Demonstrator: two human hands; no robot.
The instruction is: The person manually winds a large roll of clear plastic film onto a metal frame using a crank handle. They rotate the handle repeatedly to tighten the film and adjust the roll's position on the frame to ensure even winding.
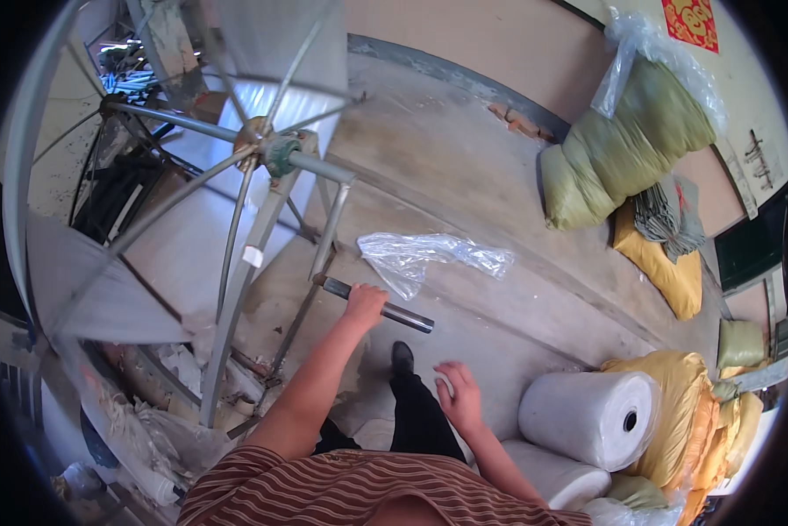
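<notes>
Two hands of mine are in view, and each one is busy. My left hand (365, 304) is wrapped tight around one dark metal crank handle (385, 308), which sticks out from the lower right of the reel's frame and ends just past my knuckles over the concrete floor (464, 175). My right hand (460, 396) is curled narrow around one small pale thing; I cannot tell what it is, as my fingers cover most of it. Between the two hands I see one of my legs in black trousers and one black shoe (402, 358) planted on the floor. Beyond the crank lies one crumpled clear plastic sheet (429, 256), near the handle but not touching it. The crank belongs to one big winding reel (262, 149) on grey metal legs, filling the left side of the view; its thin spokes run out from one hub to a wide rim, with pale fabric draped over part of it. To my right, at the lower right edge of the floor, one white roll of wadding (587, 416) lies on its side, its dark core hole facing right, with a second white roll (556, 478) just under it. Behind these is one heap of yellow bags (688, 412). Far off, along the wall at the upper right, one tall stack of green sacks (622, 149) leans, with one yellow sack (670, 272) at its foot.
</notes>
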